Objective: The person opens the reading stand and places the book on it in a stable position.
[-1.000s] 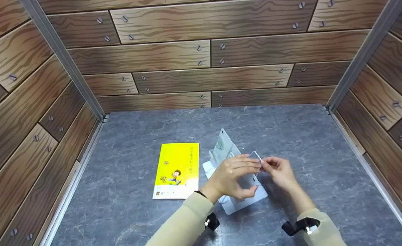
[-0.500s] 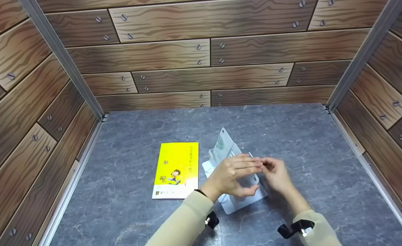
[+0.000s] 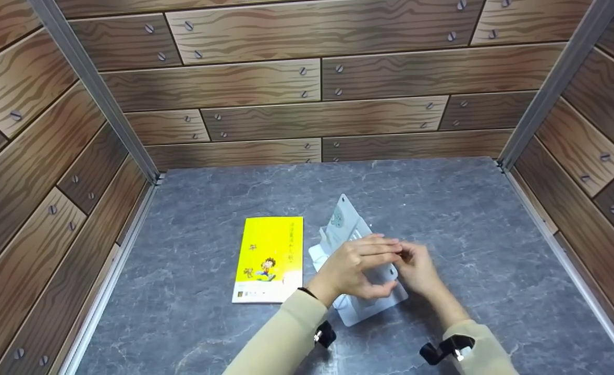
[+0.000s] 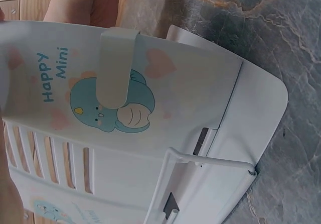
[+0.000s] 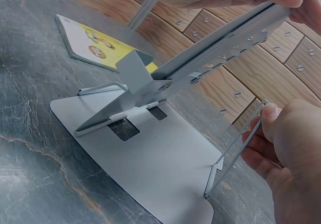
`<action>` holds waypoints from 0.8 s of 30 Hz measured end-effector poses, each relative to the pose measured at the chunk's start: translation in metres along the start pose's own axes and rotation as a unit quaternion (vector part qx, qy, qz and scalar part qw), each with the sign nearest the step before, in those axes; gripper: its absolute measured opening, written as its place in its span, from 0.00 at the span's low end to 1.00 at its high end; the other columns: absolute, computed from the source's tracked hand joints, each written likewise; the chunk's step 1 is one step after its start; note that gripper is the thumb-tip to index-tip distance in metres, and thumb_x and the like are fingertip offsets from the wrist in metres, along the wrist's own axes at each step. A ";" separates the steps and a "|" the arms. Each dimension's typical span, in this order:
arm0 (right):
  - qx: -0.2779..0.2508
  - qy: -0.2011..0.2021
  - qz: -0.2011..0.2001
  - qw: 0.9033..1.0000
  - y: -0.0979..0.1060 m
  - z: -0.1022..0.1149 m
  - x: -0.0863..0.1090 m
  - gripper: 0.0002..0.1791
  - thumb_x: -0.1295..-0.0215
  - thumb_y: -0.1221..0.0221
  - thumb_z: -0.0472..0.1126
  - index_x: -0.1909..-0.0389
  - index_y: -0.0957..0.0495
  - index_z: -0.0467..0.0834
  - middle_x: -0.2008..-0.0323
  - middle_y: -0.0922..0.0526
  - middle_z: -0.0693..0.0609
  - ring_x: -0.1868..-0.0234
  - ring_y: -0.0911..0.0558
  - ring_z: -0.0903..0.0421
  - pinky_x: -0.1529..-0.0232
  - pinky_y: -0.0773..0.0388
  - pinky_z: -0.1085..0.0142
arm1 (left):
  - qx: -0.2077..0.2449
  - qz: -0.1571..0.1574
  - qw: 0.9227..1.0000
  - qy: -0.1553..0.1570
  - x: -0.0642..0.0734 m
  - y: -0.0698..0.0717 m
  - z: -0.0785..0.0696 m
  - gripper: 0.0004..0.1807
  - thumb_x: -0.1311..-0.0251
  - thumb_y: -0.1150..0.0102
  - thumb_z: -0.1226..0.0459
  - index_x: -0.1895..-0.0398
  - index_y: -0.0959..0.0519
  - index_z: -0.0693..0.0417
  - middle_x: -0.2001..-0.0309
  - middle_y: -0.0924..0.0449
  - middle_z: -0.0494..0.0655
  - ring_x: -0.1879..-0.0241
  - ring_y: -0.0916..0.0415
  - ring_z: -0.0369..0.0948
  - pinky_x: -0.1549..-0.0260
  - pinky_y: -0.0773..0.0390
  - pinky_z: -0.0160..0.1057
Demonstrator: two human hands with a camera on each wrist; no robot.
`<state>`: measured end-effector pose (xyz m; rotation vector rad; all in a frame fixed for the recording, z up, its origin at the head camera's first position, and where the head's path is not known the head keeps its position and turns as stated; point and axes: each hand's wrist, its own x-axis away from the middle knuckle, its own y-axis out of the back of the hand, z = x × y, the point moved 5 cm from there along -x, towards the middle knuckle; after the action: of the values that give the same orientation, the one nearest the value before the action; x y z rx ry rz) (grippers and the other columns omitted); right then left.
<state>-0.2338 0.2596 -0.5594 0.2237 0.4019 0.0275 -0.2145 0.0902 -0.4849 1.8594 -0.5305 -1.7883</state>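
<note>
A white metal book stand [image 3: 344, 221] has its panel raised at a slant above a flat base plate [image 5: 160, 158]. In the left wrist view, the panel [image 4: 125, 146] bears a blue cartoon creature, pink hearts and "Happy Mini". My left hand [image 3: 350, 264] grips the panel's upper edge, fingers and thumb on either side. My right hand [image 3: 417, 268] is behind the stand, and in the right wrist view its thumb and fingers pinch the end of a wire support [image 5: 239, 149] hinged on the base. From the head, that wire is hidden by the hands.
A yellow book [image 3: 270, 245] with a cartoon child on its cover lies flat left of the stand. Grey marbled tabletop [image 3: 208, 208] surrounds both. Wood-patterned walls [image 3: 312, 83] rise at the back and sides.
My right hand has shifted left toward the panel, carrying the wire support, which was visible earlier from the head. The left hand stays nearly still; the panel has tipped very slightly.
</note>
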 end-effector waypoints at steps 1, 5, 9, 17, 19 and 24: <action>0.005 0.003 0.000 1.000 -0.001 0.001 0.000 0.15 0.39 0.43 0.11 0.55 0.16 0.24 0.62 0.11 0.50 0.62 0.15 0.63 0.61 0.17 0.74 | 0.003 -0.001 1.000 0.000 0.000 0.000 0.000 0.23 0.45 0.26 0.51 0.53 0.10 0.58 0.44 0.13 0.53 0.36 0.20 0.40 0.30 0.29 0.40; -0.002 0.017 0.002 1.000 -0.002 0.003 0.000 0.14 0.38 0.42 0.13 0.56 0.14 0.26 0.63 0.11 0.53 0.64 0.15 0.63 0.63 0.17 0.74 | 0.009 -0.003 1.000 0.004 0.000 0.001 0.000 0.24 0.46 0.25 0.52 0.52 0.10 0.59 0.45 0.13 0.54 0.36 0.21 0.40 0.29 0.29 0.41; -0.018 0.027 0.006 0.999 -0.003 0.001 0.001 0.13 0.39 0.42 0.13 0.58 0.15 0.25 0.64 0.11 0.53 0.64 0.15 0.63 0.64 0.16 0.73 | 0.015 0.003 1.000 0.011 -0.001 -0.001 0.000 0.24 0.46 0.25 0.52 0.51 0.11 0.60 0.45 0.13 0.54 0.35 0.21 0.41 0.29 0.30 0.42; 0.011 0.002 0.014 1.000 -0.008 -0.001 0.002 0.10 0.40 0.36 0.16 0.60 0.14 0.28 0.66 0.11 0.53 0.66 0.15 0.64 0.67 0.15 0.73 | 0.040 0.022 0.998 0.033 -0.002 -0.006 0.002 0.24 0.44 0.24 0.54 0.49 0.12 0.60 0.46 0.12 0.50 0.34 0.22 0.40 0.27 0.33 0.43; 0.030 0.000 0.010 1.000 -0.009 0.001 0.001 0.10 0.41 0.36 0.16 0.62 0.14 0.29 0.69 0.11 0.52 0.68 0.16 0.65 0.68 0.17 0.74 | 0.044 0.027 0.998 0.036 -0.003 -0.007 0.002 0.24 0.43 0.24 0.54 0.48 0.12 0.60 0.45 0.12 0.50 0.34 0.23 0.40 0.27 0.33 0.43; 0.053 0.031 -0.001 0.998 -0.012 0.023 0.003 0.10 0.49 0.37 0.14 0.70 0.15 0.29 0.73 0.13 0.51 0.71 0.18 0.67 0.69 0.19 0.77 | 0.038 0.037 0.998 0.040 -0.003 -0.010 0.003 0.26 0.42 0.24 0.53 0.46 0.12 0.60 0.42 0.14 0.51 0.32 0.24 0.39 0.26 0.35 0.43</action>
<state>-0.2228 0.2428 -0.5428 0.3274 0.4669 0.0111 -0.2184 0.0999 -0.4885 1.9272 -0.6367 -1.6610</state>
